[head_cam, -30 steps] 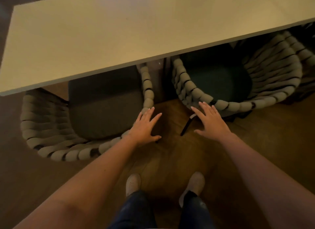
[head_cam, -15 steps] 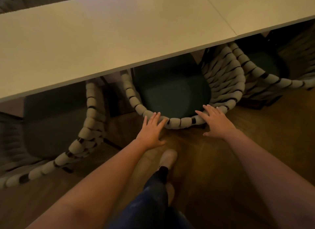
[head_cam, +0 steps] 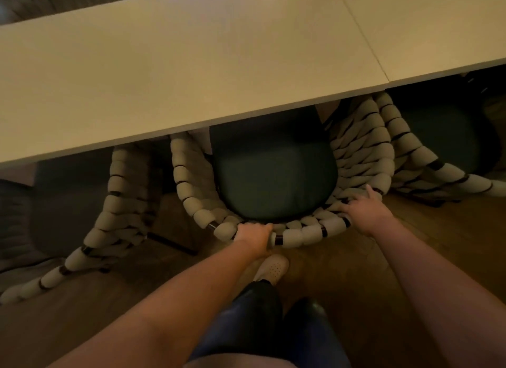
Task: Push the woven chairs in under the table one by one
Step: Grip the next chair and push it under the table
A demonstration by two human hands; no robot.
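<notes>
Where your left grip [head_cam: 253, 234] sits: on the rim of the middle chair [head_cam: 301, 234], at the part farthest out from the table [head_cam: 191, 66]. Its fingers are curled over the thick woven rope and hold it, knuckles toward you.
Right grip [head_cam: 361, 211]: it lies on the same rim, a little nearer the table's edge. One finger stretches along the weave and the rest go over to the seat side. How far they curl round the rope I cannot tell.
Middle chair: upright, its front under the table's near edge. The rounded back and the rear of the dark green cushion [head_cam: 273, 176] stand out from under it.
Neighbours: the left chair [head_cam: 115, 203] and right chair [head_cam: 443, 173] flank it along the same table edge, each partly under. The left chair's back reaches much farther out from the table. The right chair's rim runs just beside the middle chair's woven side.
Table: pale plain top, with a thin seam [head_cam: 364, 36] across it.
Floor [head_cam: 438, 230]: brown wood boards in dim, warm light.
Your foot: a pale shoe [head_cam: 272, 267] stands on the floor just outside the rim, on the side away from the table.
</notes>
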